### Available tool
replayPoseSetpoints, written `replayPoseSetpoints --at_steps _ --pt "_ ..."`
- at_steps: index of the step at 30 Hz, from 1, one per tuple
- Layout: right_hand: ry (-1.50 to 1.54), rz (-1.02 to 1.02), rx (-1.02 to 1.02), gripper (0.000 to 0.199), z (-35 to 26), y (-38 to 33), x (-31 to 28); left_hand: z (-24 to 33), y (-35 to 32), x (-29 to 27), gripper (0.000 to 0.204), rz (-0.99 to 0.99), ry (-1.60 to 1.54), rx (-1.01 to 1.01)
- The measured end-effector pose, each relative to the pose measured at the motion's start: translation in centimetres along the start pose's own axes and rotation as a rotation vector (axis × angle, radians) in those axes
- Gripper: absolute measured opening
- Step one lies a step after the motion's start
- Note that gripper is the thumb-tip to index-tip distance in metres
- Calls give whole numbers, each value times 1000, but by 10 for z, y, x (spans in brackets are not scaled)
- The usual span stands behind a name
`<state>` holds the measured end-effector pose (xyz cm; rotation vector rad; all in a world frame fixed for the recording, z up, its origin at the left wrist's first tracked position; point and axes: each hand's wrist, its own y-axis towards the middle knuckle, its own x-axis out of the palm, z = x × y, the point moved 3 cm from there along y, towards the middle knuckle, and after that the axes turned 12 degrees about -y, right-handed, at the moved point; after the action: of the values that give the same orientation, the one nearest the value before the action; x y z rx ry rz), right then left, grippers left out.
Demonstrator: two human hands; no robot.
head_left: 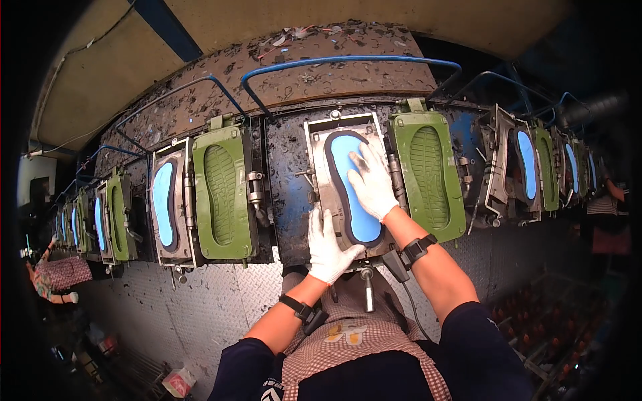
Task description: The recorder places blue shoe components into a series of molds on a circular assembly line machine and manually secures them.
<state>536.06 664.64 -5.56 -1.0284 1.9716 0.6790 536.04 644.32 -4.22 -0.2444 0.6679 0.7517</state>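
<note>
In front of me lies an opened sole mould, its metal half [315,144] holding a dark sole rim around a blue insole-shaped piece [363,224]. My right hand [372,179], in a white glove with darkened fingertips, lies over the upper right of the blue piece, its fingers stretched out. Along the lower left edge of the metal half rests my left hand [328,250], also gloved, fingers up and thumb spread toward the heel end. Neither hand grips anything visible. Hinged on the right is the green mould half [429,177] with a ridged sole-shaped hollow.
Similar moulds with green halves [223,194] and blue pieces [164,200] line both sides. A blue bar [348,59] arches behind mine; dark scraps litter the board beyond. A metal handle [369,291] juts toward me. Other people [63,274] stand at far left and far right.
</note>
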Motion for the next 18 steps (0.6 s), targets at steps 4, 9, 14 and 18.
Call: replayPoseSetpoints --at_steps 4,9,14,18 --pt "764 -133 230 50 1 -91 -18 0 17 -3 68 -147 -22 408" --pt "178 -61 -138 29 2 -110 -52 16 30 -4 32 -130 -232 413" --pt "180 -87 -33 18 -6 -103 -43 14 24 -11 21 -134 -293 266" --pt "194 -143 -4 15 -1 -102 -52 25 23 -12 30 -199 -177 393"
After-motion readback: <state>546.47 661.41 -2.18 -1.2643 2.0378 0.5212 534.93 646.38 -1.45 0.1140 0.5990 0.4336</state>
